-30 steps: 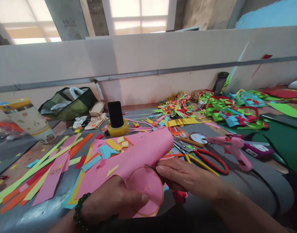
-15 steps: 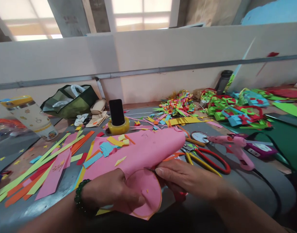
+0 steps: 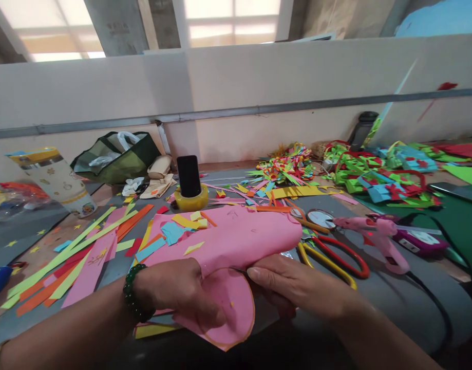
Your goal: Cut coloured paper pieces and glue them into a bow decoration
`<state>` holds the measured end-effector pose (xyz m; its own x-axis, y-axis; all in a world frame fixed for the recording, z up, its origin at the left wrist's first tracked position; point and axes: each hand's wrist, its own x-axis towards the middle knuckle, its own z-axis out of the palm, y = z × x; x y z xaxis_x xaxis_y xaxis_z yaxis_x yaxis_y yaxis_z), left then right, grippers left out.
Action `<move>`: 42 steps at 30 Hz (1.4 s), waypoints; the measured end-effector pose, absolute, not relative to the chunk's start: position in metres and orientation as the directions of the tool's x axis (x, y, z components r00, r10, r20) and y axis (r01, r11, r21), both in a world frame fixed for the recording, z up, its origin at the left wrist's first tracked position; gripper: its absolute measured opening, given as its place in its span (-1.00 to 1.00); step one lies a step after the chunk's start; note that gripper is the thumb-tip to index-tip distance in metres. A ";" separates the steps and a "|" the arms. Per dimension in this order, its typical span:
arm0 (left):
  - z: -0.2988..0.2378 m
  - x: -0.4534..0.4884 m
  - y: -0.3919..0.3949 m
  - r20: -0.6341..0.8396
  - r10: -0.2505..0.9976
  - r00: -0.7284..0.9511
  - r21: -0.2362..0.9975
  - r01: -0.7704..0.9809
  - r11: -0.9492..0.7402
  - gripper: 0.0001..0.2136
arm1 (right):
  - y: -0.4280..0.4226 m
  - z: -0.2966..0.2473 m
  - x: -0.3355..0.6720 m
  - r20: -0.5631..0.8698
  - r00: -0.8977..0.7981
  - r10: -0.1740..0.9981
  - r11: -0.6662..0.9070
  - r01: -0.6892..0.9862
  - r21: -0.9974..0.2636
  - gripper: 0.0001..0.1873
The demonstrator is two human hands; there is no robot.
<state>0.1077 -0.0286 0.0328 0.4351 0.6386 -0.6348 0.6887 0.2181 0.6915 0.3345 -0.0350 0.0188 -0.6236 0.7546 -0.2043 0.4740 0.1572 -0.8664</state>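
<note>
Pink paper [image 3: 236,300] with a round outline drawn in orange-brown is pinched in my left hand [image 3: 182,290], the thumb pressing on its face. The sheet's larger part spreads away behind and curls over at the right. My right hand [image 3: 287,282] is closed around scissors, mostly hidden by the fingers; a thin dark blade [image 3: 239,269] shows at the paper's cut edge, by the top of the outline. A bit of red shows below that hand. Small paper scraps [image 3: 174,234] in blue, yellow and orange lie on the pink sheet.
Red-and-yellow-handled scissors [image 3: 336,257] and a pink glue gun [image 3: 378,234] with a black cord lie to the right. Paper strips [image 3: 93,252] spread at the left. A phone [image 3: 188,177] stands in a yellow tape roll [image 3: 191,199]. A tumbler [image 3: 56,180] stands far left.
The view has shifted slightly, so the table things sit a little further right. Both hands keep their hold; the cut edge of the pink paper beside the blade looks slightly more parted.
</note>
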 end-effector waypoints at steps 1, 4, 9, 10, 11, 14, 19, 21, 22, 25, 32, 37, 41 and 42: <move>0.034 0.108 -0.028 -0.643 0.633 0.430 0.677 0.706 0.208 -0.67 | -0.036 0.017 0.335 -0.203 -0.615 0.762 0.158 0.480 -0.863 -0.54; 0.037 0.108 -0.026 -0.635 0.658 0.404 0.627 0.767 0.134 -0.65 | -0.038 0.015 0.335 -0.209 -0.605 0.768 0.138 0.475 -0.869 -0.55; 0.042 0.111 -0.025 -0.635 0.676 0.375 0.569 0.818 0.082 -0.67 | -0.040 0.012 0.331 -0.213 -0.579 0.787 0.069 0.427 -0.902 -0.53; 0.042 0.112 -0.025 -0.635 0.675 0.375 0.570 0.818 0.082 -0.67 | -0.040 0.011 0.330 -0.214 -0.576 0.789 0.064 0.423 -0.904 -0.52; 0.042 0.113 -0.025 -0.632 0.677 0.376 0.570 0.818 0.078 -0.67 | -0.040 0.010 0.328 -0.215 -0.577 0.788 0.063 0.422 -0.904 -0.51; 0.042 0.113 -0.025 -0.607 0.704 0.369 0.557 0.829 0.045 -0.71 | -0.039 0.011 0.326 -0.203 -0.582 0.787 0.095 0.439 -0.893 -0.50; 0.045 0.103 -0.020 -0.579 0.698 0.421 0.662 0.743 0.101 -0.78 | -0.041 0.022 0.345 -0.210 -0.590 0.779 0.229 0.580 -0.782 -0.54; 0.049 0.098 -0.015 -0.554 0.726 0.408 0.668 0.738 0.096 -0.78 | -0.041 0.026 0.355 -0.192 -0.579 0.792 0.280 0.625 -0.728 -0.56; 0.051 0.098 -0.013 -0.539 0.745 0.392 0.648 0.759 0.070 -0.77 | -0.041 0.028 0.357 -0.154 -0.551 0.820 0.287 0.629 -0.723 -0.56; 0.055 0.101 -0.009 -0.509 0.772 0.381 0.574 0.819 -0.026 -0.74 | -0.040 0.030 0.349 -0.009 -0.414 0.910 0.253 0.573 -0.780 -0.61; 0.060 0.108 -0.003 -0.496 0.774 0.393 0.571 0.819 -0.050 -0.79 | -0.020 0.024 0.309 0.087 -0.413 0.906 0.232 0.314 -0.921 -0.74; 0.047 0.103 -0.005 -0.213 0.839 0.501 0.967 0.231 0.107 -0.80 | -0.008 0.013 0.303 0.178 -0.175 0.968 0.183 0.013 -0.983 -0.65; 0.026 0.118 -0.021 0.000 0.895 0.446 0.895 -0.399 0.199 -0.74 | -0.005 0.005 0.294 0.266 0.051 0.963 0.270 -0.102 -0.958 -0.57; 0.021 0.123 -0.025 0.001 0.920 0.392 0.871 -0.453 0.192 -0.75 | -0.005 0.005 0.290 0.282 0.062 0.957 0.287 -0.101 -0.953 -0.58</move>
<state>0.1235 -0.0247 0.0214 0.3919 0.9200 0.0010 -0.4527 0.1919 0.8708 0.2901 -0.0053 0.0047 0.0620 0.9574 0.2822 -0.1006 0.2873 -0.9525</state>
